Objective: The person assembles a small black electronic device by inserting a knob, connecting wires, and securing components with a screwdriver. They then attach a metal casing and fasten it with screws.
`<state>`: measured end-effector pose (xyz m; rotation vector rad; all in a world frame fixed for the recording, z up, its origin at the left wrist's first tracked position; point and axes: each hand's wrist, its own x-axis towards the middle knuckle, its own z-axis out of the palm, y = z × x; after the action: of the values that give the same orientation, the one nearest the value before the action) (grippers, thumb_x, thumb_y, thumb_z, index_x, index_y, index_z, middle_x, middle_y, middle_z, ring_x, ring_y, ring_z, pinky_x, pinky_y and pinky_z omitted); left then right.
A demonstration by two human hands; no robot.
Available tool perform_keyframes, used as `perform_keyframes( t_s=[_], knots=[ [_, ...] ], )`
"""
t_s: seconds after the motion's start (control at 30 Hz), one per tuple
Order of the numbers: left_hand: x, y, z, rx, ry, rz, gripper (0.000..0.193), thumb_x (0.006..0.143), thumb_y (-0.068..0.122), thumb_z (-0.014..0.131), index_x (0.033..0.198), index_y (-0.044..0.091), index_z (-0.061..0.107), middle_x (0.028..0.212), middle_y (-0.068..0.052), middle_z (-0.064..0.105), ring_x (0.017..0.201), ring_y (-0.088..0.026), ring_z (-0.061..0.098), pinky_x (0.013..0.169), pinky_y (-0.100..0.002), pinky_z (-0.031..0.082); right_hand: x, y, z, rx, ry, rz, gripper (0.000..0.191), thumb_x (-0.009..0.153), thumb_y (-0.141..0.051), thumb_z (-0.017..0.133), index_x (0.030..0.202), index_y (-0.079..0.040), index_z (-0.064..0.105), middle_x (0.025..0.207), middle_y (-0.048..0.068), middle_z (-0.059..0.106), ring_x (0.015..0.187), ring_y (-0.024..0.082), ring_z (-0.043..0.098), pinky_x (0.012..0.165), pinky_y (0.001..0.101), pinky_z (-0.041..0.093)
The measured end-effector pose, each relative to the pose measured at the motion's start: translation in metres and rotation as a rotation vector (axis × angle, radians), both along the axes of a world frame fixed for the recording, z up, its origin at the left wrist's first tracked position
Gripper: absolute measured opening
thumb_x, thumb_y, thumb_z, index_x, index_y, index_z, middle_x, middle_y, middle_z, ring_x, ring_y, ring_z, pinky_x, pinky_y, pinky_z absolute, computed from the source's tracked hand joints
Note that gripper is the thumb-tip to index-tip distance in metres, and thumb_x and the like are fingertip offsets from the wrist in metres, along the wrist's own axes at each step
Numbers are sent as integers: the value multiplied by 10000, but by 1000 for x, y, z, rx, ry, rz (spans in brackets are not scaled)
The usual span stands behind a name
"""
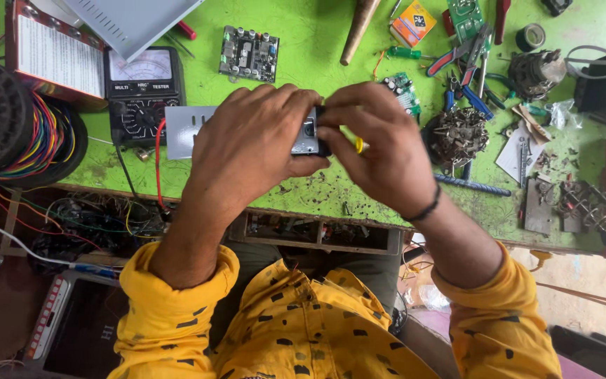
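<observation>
I see a small grey metal box (306,137) with a dark socket on its face held at the centre of the view, just above the green tabletop (317,42); the left hand (247,144) is wrapped over its left side with fingers closed on it, and the right hand (380,144) pinches its right end, fingers closed on it too, with a yellow ring showing on one finger; a black band sits on the right wrist; a flat grey plate (184,130) runs out from under the left hand toward 9 o'clock, though I cannot tell whether it joins the box; beyond it, at 10 o'clock, lies a black analogue multimeter (142,88) with a red lead trailing down over the tabletop's edge; further at 9 o'clock sits a black spool of many-coloured wire (36,133); at 12 o'clock lies a circuit board (249,54) with capacitors, and a wooden handle (358,28) just to its right; at 2 o'clock are blue-handled pliers (464,60) and a small green board (405,90); at 3 o'clock, near the right hand, rests a dark heap of metal scraps (457,133); both sleeves are yellow with dark marks.
</observation>
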<state>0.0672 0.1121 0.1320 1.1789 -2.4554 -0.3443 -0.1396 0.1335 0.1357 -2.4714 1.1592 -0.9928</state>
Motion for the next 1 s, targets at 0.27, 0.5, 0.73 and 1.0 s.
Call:
perform_keyframes(
  t_s=[0.27,0.5,0.73,1.0],
  knots=[
    [1,0,9,43,38,-19,586,694,378,907,1104,42,659,983,-100,718,944,-278,687,866,-441,507,13,-6,7,-17,100,-11,101,936,-116,769,1002,-40,773,1039,91,665,975,254,656,887,404,554],
    [-3,-3,6,36,-79,-2,733,634,383,927,1209,19,653,1075,-109,730,970,-257,696,902,-408,531,17,3,0,18,85,-114,104,952,-149,746,982,-49,739,1011,77,644,934,250,637,842,397,554],
    [-3,0,4,-19,-49,2,754,604,371,937,1215,28,658,1105,-108,730,1009,-284,688,896,-426,522,24,13,4,-8,60,-184,135,954,-140,710,1064,-63,723,1071,75,631,1008,280,625,866,406,546],
    [-4,0,3,11,-46,14,769,664,403,932,1260,9,648,1103,-124,734,972,-259,697,896,-414,527,10,6,-1,42,34,-69,87,951,-111,725,1009,-53,755,1037,76,656,976,250,631,866,394,545]
  ],
)
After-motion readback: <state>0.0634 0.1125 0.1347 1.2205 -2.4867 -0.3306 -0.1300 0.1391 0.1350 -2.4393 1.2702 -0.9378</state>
